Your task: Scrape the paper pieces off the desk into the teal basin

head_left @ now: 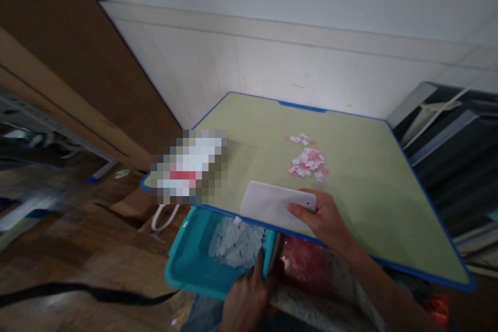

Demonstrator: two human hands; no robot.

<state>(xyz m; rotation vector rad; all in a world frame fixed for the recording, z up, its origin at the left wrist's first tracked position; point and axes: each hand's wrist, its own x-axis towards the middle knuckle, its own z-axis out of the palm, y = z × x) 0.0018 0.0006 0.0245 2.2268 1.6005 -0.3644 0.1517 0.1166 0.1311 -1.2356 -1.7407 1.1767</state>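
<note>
My right hand is closed on a flat white rectangular card with rounded corners and a small dark hole. The card is over the near edge of the pale green tabletop. Below that edge, my left hand grips the near right side of a teal plastic tray, one finger reaching over its rim. Small whitish pieces lie heaped inside the tray. Farther back on the tabletop, small pink and white squares form a pile, with a smaller group behind them.
A blurred-out white and red item sits at the tabletop's left, a white loop hanging below it. A pale wall stands behind. Dark folded boards lean at right, and a brown wooden panel rises at left.
</note>
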